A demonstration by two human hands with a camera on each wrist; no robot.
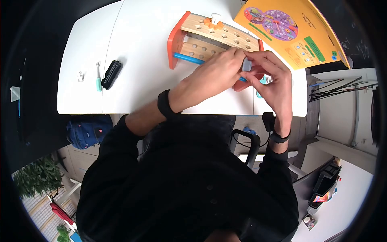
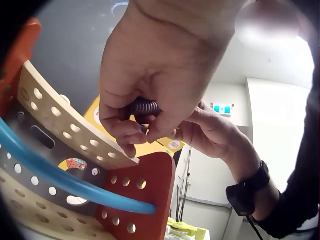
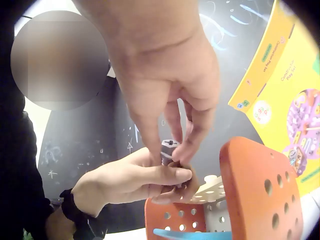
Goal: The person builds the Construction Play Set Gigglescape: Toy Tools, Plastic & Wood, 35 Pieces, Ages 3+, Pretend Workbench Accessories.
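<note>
A grey toy bolt (image 1: 247,64) with a hexagonal head is between my two hands, over the near right end of the toy workbench. My left hand (image 1: 215,70) grips the bolt's threaded shaft (image 2: 146,107), whose ridges show in the left wrist view. Thumb and fingers of my right hand (image 1: 273,76) pinch the bolt head (image 3: 170,144) from above in the right wrist view. Just beyond the hands stands the workbench, with orange-red end panels (image 1: 174,42), perforated wooden boards (image 1: 227,35) and a blue rod (image 1: 187,59). My left fingers hide part of the shaft.
On the workbench's top board sits an orange gear (image 1: 213,24) with a white bolt (image 1: 216,17) through it. A yellow box (image 1: 290,34) stands at the back right. Left on the white table lie a turquoise-handled screwdriver (image 1: 98,78), a black elongated object (image 1: 111,74) and a small white part (image 1: 81,76).
</note>
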